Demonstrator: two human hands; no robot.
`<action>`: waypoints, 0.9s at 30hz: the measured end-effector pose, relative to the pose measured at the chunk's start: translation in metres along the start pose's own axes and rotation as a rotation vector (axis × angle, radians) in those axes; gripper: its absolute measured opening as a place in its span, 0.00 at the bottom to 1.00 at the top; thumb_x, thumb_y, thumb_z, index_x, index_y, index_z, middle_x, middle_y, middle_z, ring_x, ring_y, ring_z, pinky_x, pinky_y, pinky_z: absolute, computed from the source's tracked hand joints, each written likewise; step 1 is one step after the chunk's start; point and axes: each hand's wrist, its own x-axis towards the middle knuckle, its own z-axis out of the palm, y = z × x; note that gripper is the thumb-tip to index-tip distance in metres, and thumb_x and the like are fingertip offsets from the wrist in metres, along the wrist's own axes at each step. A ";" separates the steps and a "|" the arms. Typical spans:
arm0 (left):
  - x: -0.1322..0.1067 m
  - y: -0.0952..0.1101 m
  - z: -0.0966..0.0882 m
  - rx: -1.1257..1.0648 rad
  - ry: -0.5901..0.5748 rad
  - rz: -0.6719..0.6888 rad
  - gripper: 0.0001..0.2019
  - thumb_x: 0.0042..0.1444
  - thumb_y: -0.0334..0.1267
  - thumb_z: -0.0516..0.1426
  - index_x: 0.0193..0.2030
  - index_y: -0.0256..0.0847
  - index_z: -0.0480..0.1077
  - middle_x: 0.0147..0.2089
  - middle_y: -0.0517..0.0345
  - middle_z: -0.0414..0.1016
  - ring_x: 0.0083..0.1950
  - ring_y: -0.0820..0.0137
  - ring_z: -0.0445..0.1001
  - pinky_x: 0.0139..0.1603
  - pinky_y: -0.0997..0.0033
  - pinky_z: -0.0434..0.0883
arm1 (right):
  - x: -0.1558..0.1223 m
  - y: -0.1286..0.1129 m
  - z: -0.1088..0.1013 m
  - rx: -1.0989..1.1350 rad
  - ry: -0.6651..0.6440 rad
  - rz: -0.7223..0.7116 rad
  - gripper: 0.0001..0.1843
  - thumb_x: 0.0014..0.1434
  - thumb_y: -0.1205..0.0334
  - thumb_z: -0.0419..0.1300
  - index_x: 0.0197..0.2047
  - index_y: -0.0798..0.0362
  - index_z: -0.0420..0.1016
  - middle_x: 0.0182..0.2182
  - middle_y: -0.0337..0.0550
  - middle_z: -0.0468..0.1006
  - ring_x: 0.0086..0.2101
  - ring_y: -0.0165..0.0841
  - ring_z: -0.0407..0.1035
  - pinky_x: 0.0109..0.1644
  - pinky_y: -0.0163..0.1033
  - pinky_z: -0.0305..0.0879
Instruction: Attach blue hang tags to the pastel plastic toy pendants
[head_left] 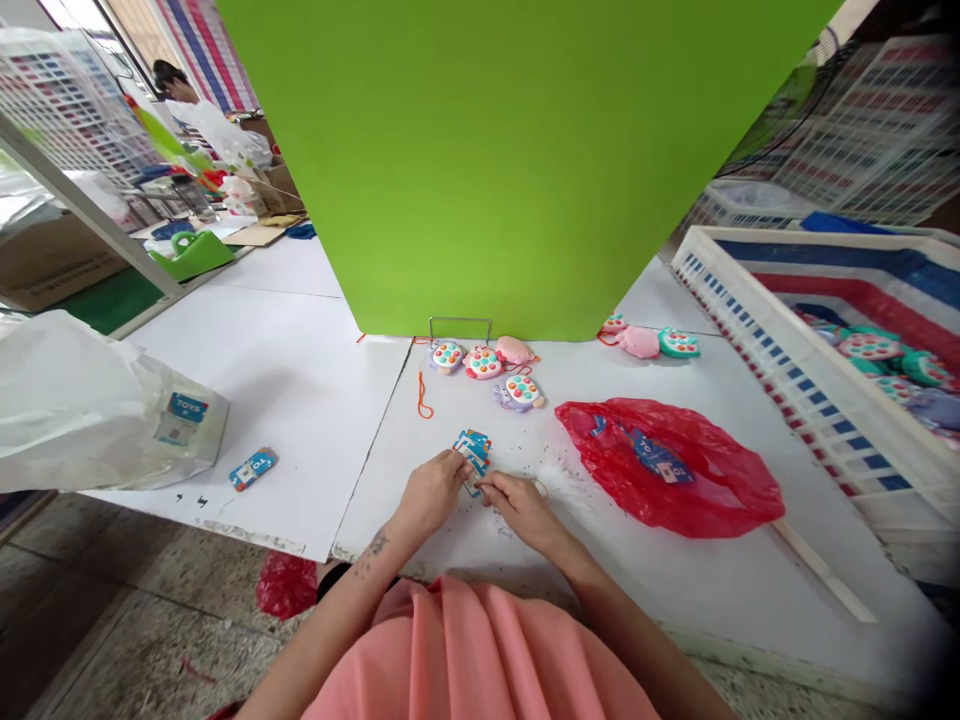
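My left hand (433, 492) and my right hand (517, 505) meet at the near edge of the white table (315, 400). Both are closed in a pinch on a small stack of blue printed cards (472, 450), which fans out just beyond my fingertips. A little farther back lie three small round toys with coloured buttons (482, 363) and a pink one beside them. An orange cord (424, 398) lies to their left.
A red plastic bag (675, 470) holding more blue cards lies right of my hands. A white crate (787, 350) with toys stands at the far right. A clear bag (82, 410) and one loose card (253, 468) lie left. A green panel (510, 160) stands behind.
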 end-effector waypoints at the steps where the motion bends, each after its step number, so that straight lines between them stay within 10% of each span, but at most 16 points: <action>1: 0.001 -0.002 -0.004 -0.010 0.027 -0.014 0.12 0.64 0.38 0.44 0.33 0.40 0.65 0.33 0.56 0.70 0.33 0.71 0.69 0.34 0.74 0.61 | 0.000 0.001 0.000 0.001 0.002 0.003 0.13 0.64 0.60 0.48 0.38 0.53 0.72 0.28 0.40 0.76 0.30 0.31 0.70 0.35 0.34 0.62; 13: -0.002 -0.005 -0.053 -0.286 0.187 -0.036 0.14 0.63 0.44 0.45 0.33 0.39 0.65 0.32 0.56 0.69 0.33 0.71 0.69 0.35 0.72 0.66 | -0.005 0.001 -0.010 0.051 -0.071 0.046 0.13 0.61 0.59 0.53 0.44 0.52 0.74 0.34 0.42 0.78 0.35 0.34 0.72 0.40 0.38 0.65; 18: -0.006 0.010 -0.052 -0.281 0.081 0.115 0.13 0.63 0.42 0.46 0.34 0.39 0.67 0.33 0.56 0.69 0.35 0.71 0.68 0.38 0.73 0.64 | -0.008 -0.009 -0.022 0.162 -0.023 -0.038 0.36 0.49 0.56 0.66 0.60 0.47 0.61 0.58 0.46 0.64 0.57 0.40 0.58 0.59 0.46 0.55; 23: -0.005 0.021 -0.044 -0.270 0.007 0.185 0.14 0.63 0.41 0.46 0.34 0.39 0.68 0.33 0.56 0.69 0.35 0.72 0.68 0.38 0.74 0.64 | -0.006 -0.025 -0.026 0.460 0.047 -0.003 0.20 0.61 0.53 0.54 0.54 0.50 0.69 0.36 0.43 0.78 0.39 0.34 0.71 0.48 0.42 0.65; 27: -0.006 0.020 -0.042 -0.257 -0.033 0.173 0.14 0.63 0.42 0.46 0.34 0.39 0.69 0.33 0.57 0.69 0.35 0.72 0.67 0.38 0.74 0.64 | -0.004 -0.019 -0.028 0.674 0.343 0.032 0.12 0.56 0.54 0.60 0.41 0.49 0.77 0.30 0.40 0.78 0.35 0.33 0.71 0.48 0.43 0.64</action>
